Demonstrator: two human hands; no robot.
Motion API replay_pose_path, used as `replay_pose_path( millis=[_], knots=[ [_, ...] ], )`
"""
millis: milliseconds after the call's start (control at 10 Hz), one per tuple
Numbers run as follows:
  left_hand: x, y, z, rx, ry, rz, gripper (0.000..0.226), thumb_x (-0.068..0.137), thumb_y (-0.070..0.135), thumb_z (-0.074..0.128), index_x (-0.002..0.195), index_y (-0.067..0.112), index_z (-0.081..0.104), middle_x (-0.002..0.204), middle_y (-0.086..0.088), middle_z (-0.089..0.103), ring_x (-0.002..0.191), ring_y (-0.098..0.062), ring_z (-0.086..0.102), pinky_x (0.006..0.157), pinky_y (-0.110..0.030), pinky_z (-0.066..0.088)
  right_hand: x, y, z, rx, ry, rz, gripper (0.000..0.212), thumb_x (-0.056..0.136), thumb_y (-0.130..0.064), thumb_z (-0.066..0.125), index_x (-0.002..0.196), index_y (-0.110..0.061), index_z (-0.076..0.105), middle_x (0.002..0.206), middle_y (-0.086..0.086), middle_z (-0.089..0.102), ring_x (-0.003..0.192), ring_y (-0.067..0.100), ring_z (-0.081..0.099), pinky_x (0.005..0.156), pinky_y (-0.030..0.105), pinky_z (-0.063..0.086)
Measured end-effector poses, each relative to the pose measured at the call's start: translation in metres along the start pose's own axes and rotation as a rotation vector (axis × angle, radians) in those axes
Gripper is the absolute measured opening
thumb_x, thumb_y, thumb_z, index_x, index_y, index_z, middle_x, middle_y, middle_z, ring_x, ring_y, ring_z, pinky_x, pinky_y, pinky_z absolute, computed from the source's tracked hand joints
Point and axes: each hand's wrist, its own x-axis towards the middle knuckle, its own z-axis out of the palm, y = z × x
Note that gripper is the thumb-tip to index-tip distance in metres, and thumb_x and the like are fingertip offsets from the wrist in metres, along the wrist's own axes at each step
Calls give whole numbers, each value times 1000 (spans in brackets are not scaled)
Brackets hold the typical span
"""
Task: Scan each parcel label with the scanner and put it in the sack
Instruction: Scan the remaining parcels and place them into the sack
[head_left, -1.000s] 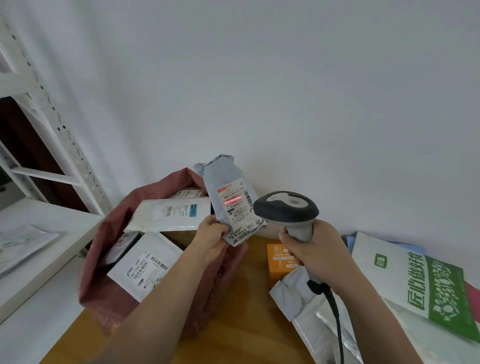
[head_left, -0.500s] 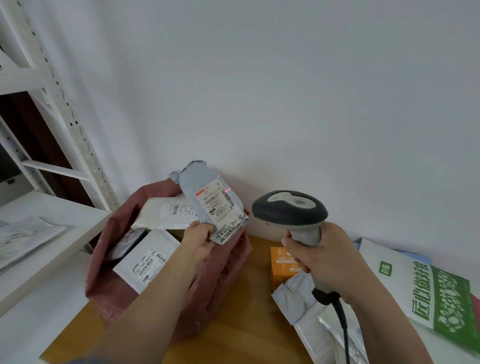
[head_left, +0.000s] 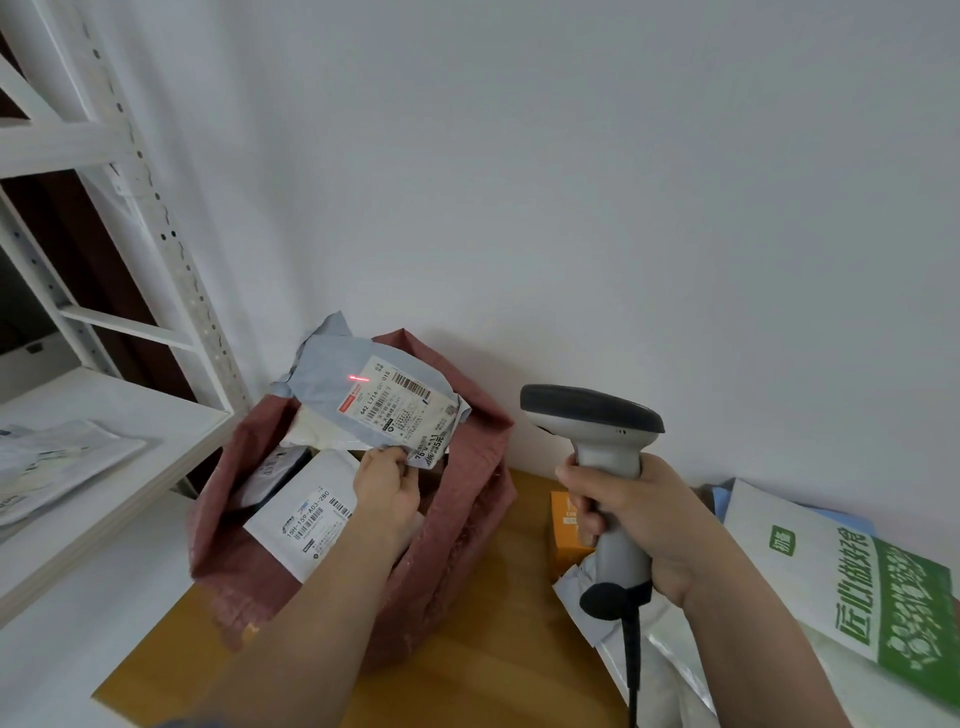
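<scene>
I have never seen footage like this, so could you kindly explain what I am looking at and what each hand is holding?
This is one picture from a wide-angle camera worn on a person's head, looking down at their bare hands. The left hand pinches a grey plastic mailer parcel above an open dark-red woven sack that already holds white parcels. The right hand grips a grey handheld barcode scanner; its red line falls on the parcel. On the wooden table lie an orange box and more mailers.

Plain white wall (head_left: 571, 182), white metal shelving (head_left: 104, 150) at left
</scene>
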Motion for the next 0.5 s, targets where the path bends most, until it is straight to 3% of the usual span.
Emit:
replay_pose_path(
  millis=[100,200,300,400,500],
  knots=[
    [-2,6,-6,-2,43,26,31,89,-18,38,75,7,46,80,-9,54,73,-14,52,91,-32,51,1,0,8,19,-4,14,16,85,-14,69,74,-7,60,59,7,54,46,10,49,49,25,50],
    [-1,14,-18,11,54,40,29,90,-17,38,76,7,44,80,-8,53,74,-11,52,79,-23,50,1,2,17,33,-14,11,16,85,-12,69,74,-6,59,59,7,54,46,11,48,49,25,49],
    [3,28,-22,-149,103,-64,29,93,-15,41,78,9,45,74,0,41,65,2,52,68,-8,43,4,5,27,35,-16,4,19,85,-13,70,72,-6,59,56,6,53,46,12,48,50,26,49],
    [6,43,-39,271,130,56,28,93,-15,41,82,10,44,72,0,38,53,5,54,54,-10,43,8,9,39,25,15,-17,21,85,-16,71,68,-9,61,57,7,55,46,14,49,53,30,49],
    [4,51,-49,549,305,232,31,89,-7,44,67,15,42,66,-2,43,55,-15,41,52,-27,37,11,13,51,41,29,-41,18,85,-17,72,71,-10,63,58,6,57,47,14,49,55,32,48]
  ],
)
